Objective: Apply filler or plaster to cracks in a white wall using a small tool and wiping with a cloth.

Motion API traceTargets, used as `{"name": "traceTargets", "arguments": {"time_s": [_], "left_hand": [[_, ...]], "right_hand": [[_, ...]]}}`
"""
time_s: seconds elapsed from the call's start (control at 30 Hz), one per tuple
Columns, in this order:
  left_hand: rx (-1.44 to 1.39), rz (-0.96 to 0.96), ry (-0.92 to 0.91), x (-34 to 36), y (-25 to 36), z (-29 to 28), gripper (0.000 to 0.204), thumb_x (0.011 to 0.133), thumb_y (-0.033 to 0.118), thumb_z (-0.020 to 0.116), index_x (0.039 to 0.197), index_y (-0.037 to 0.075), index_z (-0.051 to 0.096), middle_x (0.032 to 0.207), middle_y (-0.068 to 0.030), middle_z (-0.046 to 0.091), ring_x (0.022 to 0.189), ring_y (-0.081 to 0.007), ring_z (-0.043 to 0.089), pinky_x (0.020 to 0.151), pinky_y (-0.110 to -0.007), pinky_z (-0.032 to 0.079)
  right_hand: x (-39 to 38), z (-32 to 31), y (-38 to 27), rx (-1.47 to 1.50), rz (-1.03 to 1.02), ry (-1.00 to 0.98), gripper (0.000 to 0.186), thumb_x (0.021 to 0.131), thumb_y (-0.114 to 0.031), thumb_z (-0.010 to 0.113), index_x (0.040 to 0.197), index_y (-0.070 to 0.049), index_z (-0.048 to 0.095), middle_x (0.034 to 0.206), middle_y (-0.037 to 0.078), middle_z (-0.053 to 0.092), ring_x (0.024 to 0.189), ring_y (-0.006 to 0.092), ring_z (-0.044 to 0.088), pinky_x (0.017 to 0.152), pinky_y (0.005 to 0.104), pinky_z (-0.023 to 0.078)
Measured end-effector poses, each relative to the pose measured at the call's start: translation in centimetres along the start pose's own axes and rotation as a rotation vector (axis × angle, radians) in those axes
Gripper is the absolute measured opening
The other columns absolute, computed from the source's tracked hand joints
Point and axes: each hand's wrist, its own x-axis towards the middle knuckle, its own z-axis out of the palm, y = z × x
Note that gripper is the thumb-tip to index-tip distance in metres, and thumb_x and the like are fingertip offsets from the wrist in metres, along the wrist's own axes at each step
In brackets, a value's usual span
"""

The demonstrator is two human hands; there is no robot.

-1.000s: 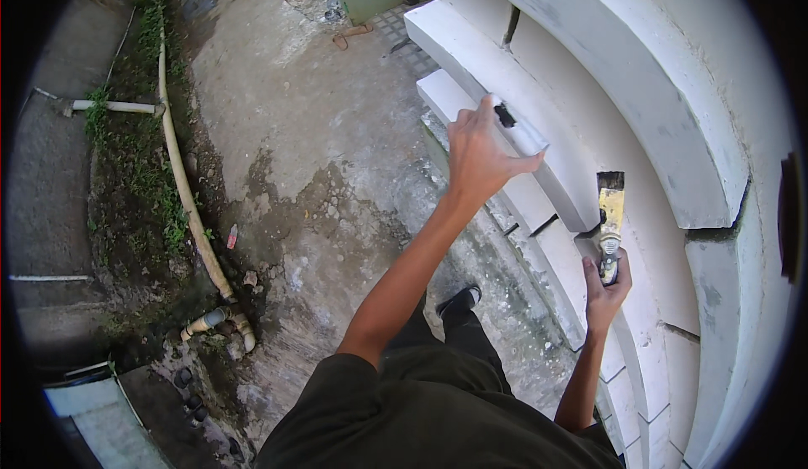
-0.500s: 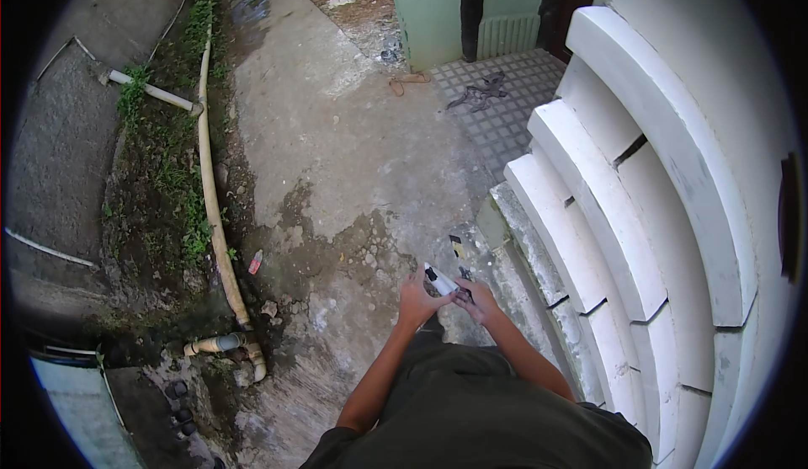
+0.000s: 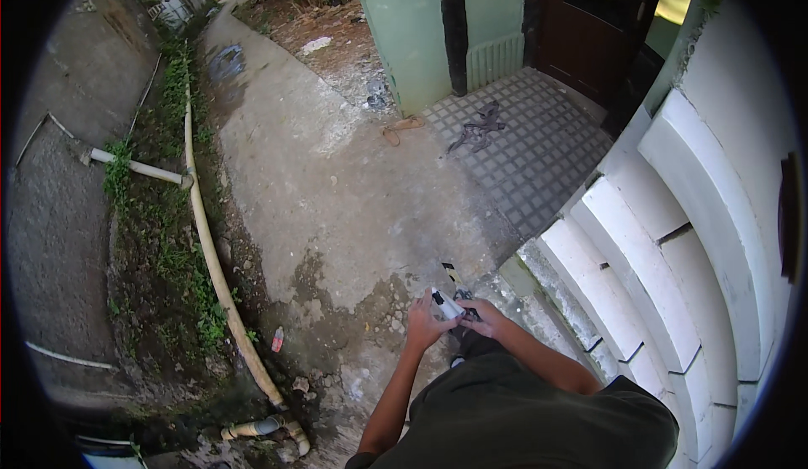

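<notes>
Low in the view, my left hand point(image 3: 425, 324) grips a white tube-like object point(image 3: 449, 307) with a black patch near its upper end. My right hand point(image 3: 486, 322) is closed beside it at the tube's lower end, holding a scraper point(image 3: 450, 274) whose dark and yellowish blade points away from me. The two hands are close together in front of my body, and the tube partly hides the scraper's handle and my right fingers.
Curved white stepped ledges point(image 3: 699, 208) run down my right. Ahead are concrete paving point(image 3: 286, 149), a tiled landing point(image 3: 539, 166) with a grey cloth point(image 3: 484, 124), a green wall point(image 3: 404, 48) and a brown door point(image 3: 589, 39). A long pipe point(image 3: 219, 275) lines a weedy strip on my left.
My hands, earlier apart over the ledges with tube and scraper, have come together low before me. The view has swung up the path, bringing the door and far walkway into sight.
</notes>
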Motion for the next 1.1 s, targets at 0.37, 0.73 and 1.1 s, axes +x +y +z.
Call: {"name": "traceTargets", "arguments": {"time_s": [0.37, 0.73, 1.1], "left_hand": [[-0.103, 0.056, -0.12, 26.6, -1.7, -0.2, 0.101, 0.059, 0.048, 0.089, 0.132, -0.01, 0.049, 0.098, -0.0238, 0.065, 0.094, -0.0398, 0.062, 0.082, -0.046, 0.05], [-0.249, 0.406, -0.599, 53.9, -0.9, 9.4, 0.107, 0.062, 0.044, 0.089, 0.139, -0.013, 0.041, 0.09, -0.0206, 0.066, 0.074, -0.031, 0.067, 0.067, -0.039, 0.054], [-0.279, 0.913, -0.995, 72.4, 11.9, 21.9, 0.106, 0.062, 0.036, 0.091, 0.139, -0.015, 0.04, 0.112, -0.0271, 0.065, 0.091, -0.0318, 0.069, 0.079, -0.037, 0.055]], "right_hand": [[13.3, 4.3, -19.2, 0.136, -0.11, -0.033, 0.023, 0.089, -0.013, 0.069, 0.109, -0.004, 0.064, 0.097, 0.008, 0.066, 0.09, 0.0211, 0.066, 0.085, 0.037, 0.057], [20.8, 2.0, -36.9, 0.503, -0.405, 0.165, 0.024, 0.087, -0.014, 0.069, 0.109, -0.005, 0.065, 0.099, 0.008, 0.067, 0.091, 0.0206, 0.065, 0.086, 0.036, 0.055], [21.6, -3.5, -49.1, 0.952, -0.697, 0.356, 0.02, 0.088, -0.015, 0.069, 0.106, -0.007, 0.067, 0.093, 0.005, 0.068, 0.088, 0.0197, 0.065, 0.084, 0.0358, 0.054]]}}
